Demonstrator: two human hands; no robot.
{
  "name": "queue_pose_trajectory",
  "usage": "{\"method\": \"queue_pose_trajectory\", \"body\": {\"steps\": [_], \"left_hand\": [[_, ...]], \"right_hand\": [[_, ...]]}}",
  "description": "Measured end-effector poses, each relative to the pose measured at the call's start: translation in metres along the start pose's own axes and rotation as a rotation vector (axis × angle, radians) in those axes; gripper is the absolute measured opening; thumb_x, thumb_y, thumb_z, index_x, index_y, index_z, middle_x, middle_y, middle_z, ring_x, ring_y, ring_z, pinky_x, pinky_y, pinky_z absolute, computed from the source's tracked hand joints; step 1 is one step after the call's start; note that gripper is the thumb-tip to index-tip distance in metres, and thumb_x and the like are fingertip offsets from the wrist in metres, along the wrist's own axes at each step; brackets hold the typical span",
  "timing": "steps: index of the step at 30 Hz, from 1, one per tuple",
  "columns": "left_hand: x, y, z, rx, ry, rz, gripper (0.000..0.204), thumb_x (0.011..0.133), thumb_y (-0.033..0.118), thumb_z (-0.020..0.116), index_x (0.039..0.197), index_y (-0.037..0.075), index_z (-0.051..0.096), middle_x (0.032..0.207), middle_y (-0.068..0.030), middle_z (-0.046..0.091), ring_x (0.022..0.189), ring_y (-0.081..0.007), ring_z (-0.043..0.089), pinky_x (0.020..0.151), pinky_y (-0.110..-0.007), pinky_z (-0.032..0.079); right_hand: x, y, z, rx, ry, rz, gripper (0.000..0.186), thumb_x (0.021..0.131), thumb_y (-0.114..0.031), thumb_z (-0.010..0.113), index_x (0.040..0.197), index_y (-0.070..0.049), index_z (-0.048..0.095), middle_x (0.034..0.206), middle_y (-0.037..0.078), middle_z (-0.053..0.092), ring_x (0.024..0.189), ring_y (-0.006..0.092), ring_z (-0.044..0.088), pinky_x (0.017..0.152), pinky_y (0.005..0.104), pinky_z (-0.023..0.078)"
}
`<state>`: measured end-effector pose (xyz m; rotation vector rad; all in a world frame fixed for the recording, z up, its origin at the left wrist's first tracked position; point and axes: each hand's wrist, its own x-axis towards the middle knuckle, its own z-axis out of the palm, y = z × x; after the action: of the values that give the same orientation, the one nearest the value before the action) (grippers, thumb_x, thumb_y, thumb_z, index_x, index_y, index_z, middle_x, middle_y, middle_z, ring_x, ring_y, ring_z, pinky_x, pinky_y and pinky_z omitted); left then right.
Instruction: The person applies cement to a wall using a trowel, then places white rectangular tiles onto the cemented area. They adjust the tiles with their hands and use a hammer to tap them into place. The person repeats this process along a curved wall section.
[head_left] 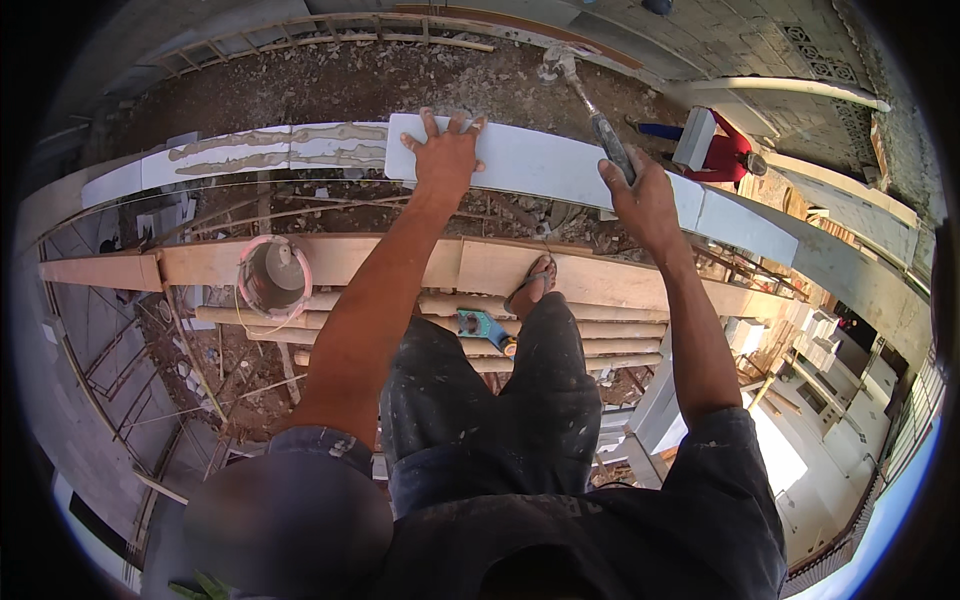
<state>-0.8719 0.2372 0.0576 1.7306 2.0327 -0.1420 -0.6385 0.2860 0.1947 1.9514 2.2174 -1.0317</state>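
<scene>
Standing high on a plank scaffold (400,265) of pale timber boards and round poles, the person risks most from footing: one sandalled foot (532,285) bears on a single board, and a shifted weight during a swing could, I judge, tip them toward the rubble below. Next in size, the long white block (545,165), smooth-faced and square-edged, lies on top of the wall course beside blocks spread with wavy grey mortar (265,150); a hard or off-centre blow might crack it or knock it out of line. The left hand (443,152) lies flat with fingers spread on the block's near end, close enough that a stray stroke could catch it. The right hand (640,195) is wrapped tight around the dark grip of a hammer (585,100), its mortar-caked metal head raised above the block. A pink-rimmed bucket (273,275) sits near the plank's edge and could be kicked off.
</scene>
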Motion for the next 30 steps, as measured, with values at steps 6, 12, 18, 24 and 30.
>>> {"method": "queue_pose_trajectory", "body": {"steps": [6, 12, 18, 24, 30], "left_hand": [[-0.002, -0.002, 0.001, -0.103, 0.001, -0.037, 0.071, 0.079, 0.025, 0.076, 0.144, 0.029, 0.048, 0.154, -0.0045, 0.037, 0.145, -0.0461, 0.02, 0.104, -0.077, 0.029], [0.005, 0.008, 0.012, -0.176, 0.049, -0.032, 0.052, 0.091, 0.02, 0.057, 0.143, 0.023, 0.051, 0.156, -0.0079, 0.035, 0.145, -0.0469, 0.02, 0.105, -0.077, 0.025], [0.0, 0.002, 0.009, -0.234, 0.08, -0.042, 0.044, 0.093, 0.02, 0.053, 0.136, 0.018, 0.059, 0.154, -0.0125, 0.037, 0.144, -0.0484, 0.021, 0.105, -0.076, 0.027], [0.007, 0.006, 0.0, -0.227, 0.095, -0.007, 0.046, 0.092, 0.021, 0.054, 0.138, 0.016, 0.057, 0.154, -0.013, 0.038, 0.144, -0.0486, 0.021, 0.104, -0.076, 0.028], [0.003, 0.007, 0.009, -0.243, 0.12, -0.005, 0.048, 0.092, 0.02, 0.055, 0.14, 0.017, 0.054, 0.154, -0.012, 0.038, 0.144, -0.0484, 0.023, 0.104, -0.076, 0.028]], "right_hand": [[0.097, -0.141, 0.043, -0.221, -0.207, -0.573, 0.044, 0.093, -0.028, 0.056, 0.13, -0.005, 0.059, 0.104, 0.028, 0.067, 0.099, 0.0439, 0.065, 0.09, 0.0494, 0.05], [0.131, -0.286, 0.114, -0.444, -0.468, -0.87, 0.036, 0.091, -0.021, 0.057, 0.118, 0.002, 0.061, 0.103, 0.029, 0.067, 0.084, 0.0402, 0.068, 0.077, 0.0474, 0.053], [0.12, -0.334, 0.172, -0.591, -0.692, -0.697, 0.045, 0.084, -0.015, 0.055, 0.127, -0.003, 0.058, 0.114, 0.026, 0.059, 0.102, 0.0398, 0.059, 0.091, 0.0451, 0.049], [0.144, -0.27, 0.186, -0.968, -0.93, -0.587, 0.03, 0.081, -0.01, 0.05, 0.088, 0.015, 0.065, 0.075, 0.025, 0.068, 0.064, 0.0362, 0.068, 0.059, 0.0416, 0.056], [0.153, -0.309, 0.189, -0.562, -0.49, -0.996, 0.029, 0.083, -0.013, 0.055, 0.097, 0.01, 0.066, 0.084, 0.026, 0.069, 0.073, 0.0375, 0.069, 0.068, 0.0453, 0.057]]}}
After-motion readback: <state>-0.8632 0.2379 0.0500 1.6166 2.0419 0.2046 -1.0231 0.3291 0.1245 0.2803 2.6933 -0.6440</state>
